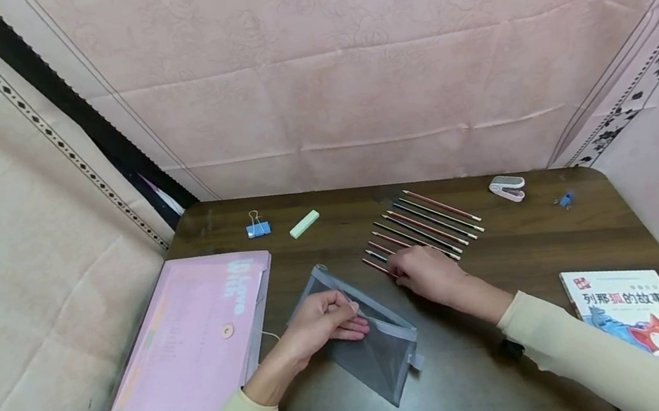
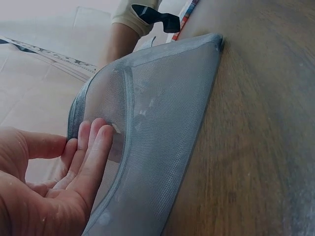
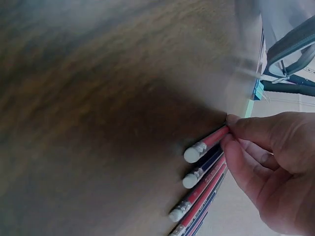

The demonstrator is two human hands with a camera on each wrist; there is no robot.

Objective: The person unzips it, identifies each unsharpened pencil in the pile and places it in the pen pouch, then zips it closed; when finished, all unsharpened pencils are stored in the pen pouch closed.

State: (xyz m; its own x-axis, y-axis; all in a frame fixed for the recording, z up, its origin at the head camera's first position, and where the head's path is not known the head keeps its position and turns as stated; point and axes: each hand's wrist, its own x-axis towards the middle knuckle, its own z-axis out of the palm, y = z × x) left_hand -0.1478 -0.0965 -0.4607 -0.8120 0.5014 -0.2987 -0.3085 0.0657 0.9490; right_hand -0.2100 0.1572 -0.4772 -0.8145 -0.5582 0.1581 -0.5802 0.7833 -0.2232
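My left hand pinches the opening edge of a grey mesh zipper pouch between thumb and fingers. In the left wrist view the pouch's mouth gapes, with the other fingers laid along its inner side. At the near end of a row of pencils, my right hand reaches down to the table. The right wrist view shows its thumb and index finger pinching a red pencil with a white eraser end. Beside that lies a dark blue pencil, with several more red and dark ones behind.
A pink document folder lies on the left. Along the table's back are a blue binder clip, a pale green eraser-like bar, a white stapler and a small blue object. A picture book lies on the right, near the right forearm.
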